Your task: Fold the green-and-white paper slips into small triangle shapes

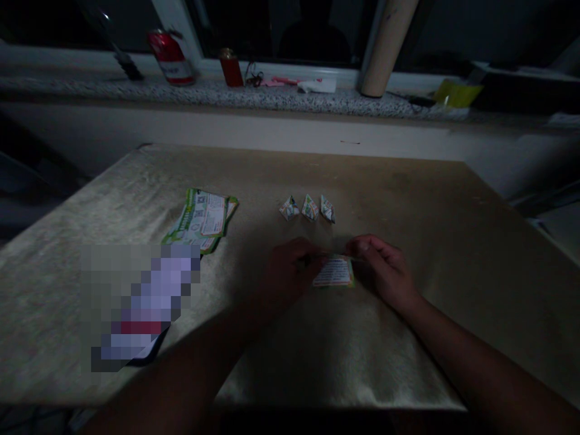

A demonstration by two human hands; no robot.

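Both hands grip a small printed sheet of paper (334, 272) by its far edge, which looks raised or folded up off the table. My left hand (294, 264) is closed at the left end of that edge, its fingertips partly in shadow. At the right end, my right hand (380, 263) pinches the paper between thumb and fingers. Just beyond the hands, three small folded paper shapes stand in a row: a left one (290, 208), a middle one (310, 208) and a right one (327, 209). They carry similar print.
Printed green-and-white sheets (203, 214) lie stacked at the left of the cloth-covered table (408, 205). Nearer me is a phone-like object (154, 302), blurred by pixels. On the windowsill (272, 93) stand a red can (170, 57), a red lighter-like item (231, 67) and a cardboard tube (385, 48).
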